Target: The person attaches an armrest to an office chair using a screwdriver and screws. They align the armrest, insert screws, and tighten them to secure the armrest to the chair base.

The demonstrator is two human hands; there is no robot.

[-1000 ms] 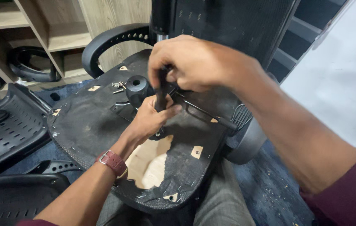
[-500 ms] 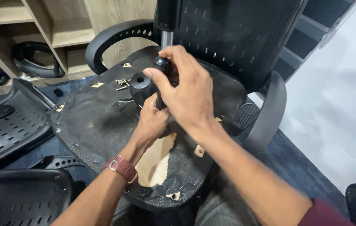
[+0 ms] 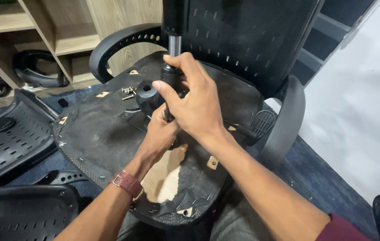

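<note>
Nearest the camera, the upturned chair seat (image 3: pixel 109 134) lies across the person's lap, its underside up, black fabric stapled round the edge and torn at the near edge to show bare board (image 3: pixel 165 176). The left hand (image 3: pixel 161 134), a red-brown watch strap (image 3: pixel 127 183) on its wrist, reaches up over the seat's middle and is closed low around a black tool handle (image 3: pixel 168 111); its fingertips are hidden behind the other hand, so how tightly it grips I cannot tell. Above it, the right hand (image 3: pixel 194 105) is clamped on the same handle, thumb and fingers wrapped round the upper part. The handle's long axis stands nearly upright, running straight down from the right hand's grip through the left hand toward the seat's centre, so the left hand is the nearer to the seat. Just left of both hands sits a round black knob (image 3: pixel 147 91), touching the seat, with loose screws (image 3: pixel 128 91) near the far-left edge. Beyond stands a black mesh backrest (image 3: pixel 252 40) with 2 curved armrests, then wooden shelves (image 3: pixel 33 31).
</note>
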